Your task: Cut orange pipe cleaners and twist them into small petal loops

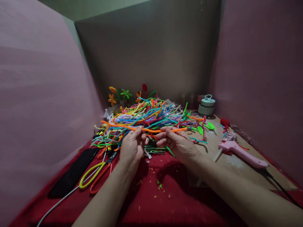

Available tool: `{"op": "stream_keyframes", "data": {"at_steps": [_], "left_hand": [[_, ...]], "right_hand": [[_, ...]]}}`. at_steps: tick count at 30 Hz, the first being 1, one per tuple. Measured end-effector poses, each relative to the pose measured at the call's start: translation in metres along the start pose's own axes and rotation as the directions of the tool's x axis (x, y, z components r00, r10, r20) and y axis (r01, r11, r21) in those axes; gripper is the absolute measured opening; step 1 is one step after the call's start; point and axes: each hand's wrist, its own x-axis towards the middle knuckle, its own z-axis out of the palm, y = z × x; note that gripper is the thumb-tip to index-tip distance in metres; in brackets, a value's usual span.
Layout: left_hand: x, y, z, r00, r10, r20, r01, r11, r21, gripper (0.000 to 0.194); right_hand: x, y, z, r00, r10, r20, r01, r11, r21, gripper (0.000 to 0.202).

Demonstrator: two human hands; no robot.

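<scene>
An orange pipe cleaner (pixel 152 130) stretches roughly level between my two hands. My left hand (pixel 133 143) pinches it between thumb and fingers near its middle. Further along to the right, my right hand (pixel 176 140) grips the same stem, and a short end sticks out past the fingers. Just behind both hands lies a large tangled heap of pipe cleaners (pixel 146 115) in many colours. Dark green stems (pixel 155 149) lie on the table between and below the hands.
Scissors (pixel 92 176) with yellow and orange handles lie left, beside a black phone (pixel 73 173) and white cable (pixel 59 201). A pink glue gun (pixel 243 154) rests on a board (pixel 232 170) at right. Behind stand a teal-lidded jar (pixel 206 105) and pipe-cleaner flowers (pixel 112 99). Scraps dot the red cloth (pixel 165 208).
</scene>
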Motion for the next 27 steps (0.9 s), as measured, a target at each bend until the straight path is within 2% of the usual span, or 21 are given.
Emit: {"op": "stream_keyframes", "data": {"at_steps": [3, 6, 9, 14, 21, 27], "left_hand": [[-0.001, -0.001, -0.001, 1.0, -0.014, -0.014, 0.014, 1.0, 0.025, 0.02], [-0.008, -0.007, 0.001, 0.999, -0.039, 0.035, 0.036, 0.997, 0.066, 0.02], [-0.014, -0.016, 0.004, 0.993, -0.075, 0.086, 0.065, 0.991, 0.115, 0.019], [-0.019, -0.023, 0.005, 0.986, -0.145, 0.088, 0.126, 0.973, 0.191, 0.021], [-0.011, -0.009, 0.007, 0.975, -0.14, 0.17, 0.099, 0.967, 0.233, 0.02], [-0.007, 0.0, 0.016, 0.968, -0.148, 0.202, 0.089, 0.957, 0.275, 0.02]], "right_hand": [[0.002, -0.001, -0.001, 1.0, 0.006, -0.006, -0.005, 0.999, 0.052, 0.026], [0.001, 0.0, 0.001, 0.999, 0.039, -0.01, -0.038, 0.998, 0.057, 0.03], [0.0, 0.002, 0.003, 0.998, 0.067, -0.012, -0.066, 0.997, 0.045, 0.025], [0.004, 0.002, -0.001, 0.998, 0.0, -0.057, 0.001, 1.0, 0.025, 0.02], [0.001, 0.008, -0.004, 0.996, 0.08, -0.028, -0.084, 0.986, -0.148, 0.025], [-0.002, 0.01, -0.002, 0.996, 0.092, 0.001, -0.088, 0.959, -0.271, 0.027]]}}
